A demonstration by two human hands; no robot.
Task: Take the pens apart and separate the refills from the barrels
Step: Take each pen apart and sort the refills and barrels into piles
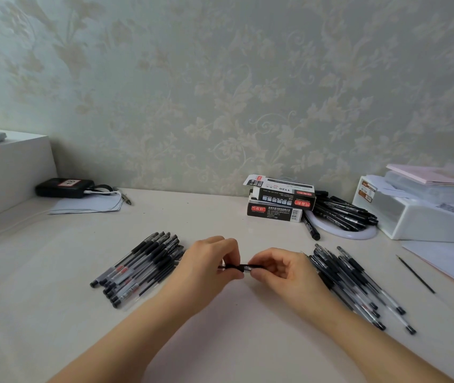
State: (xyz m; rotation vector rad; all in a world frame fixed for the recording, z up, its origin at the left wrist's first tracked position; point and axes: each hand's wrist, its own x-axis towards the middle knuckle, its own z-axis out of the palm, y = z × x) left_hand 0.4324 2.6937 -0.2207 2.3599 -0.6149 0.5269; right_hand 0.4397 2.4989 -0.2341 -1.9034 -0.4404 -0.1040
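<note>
Currently: pile of capped pens (140, 268) on worktop (54, 313), just left of left hand (209, 262). Single pen (239, 267) pinched horizontally between both hands, left hand and right hand (281, 269) each gripping one end. Second pen pile (358, 286) just right of right hand; loose refill (416, 274) further right.

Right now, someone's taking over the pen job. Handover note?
Left hand and right hand both grip one pen at table centre, one at each end, not yet apart.
Left pile: pens that look whole. Right pile: pens too, state unclear.
One loose refill lies far right, beside the papers.
More pens at the back by the boxes.
Done: at most one refill out. Left: nearly everything.
</note>
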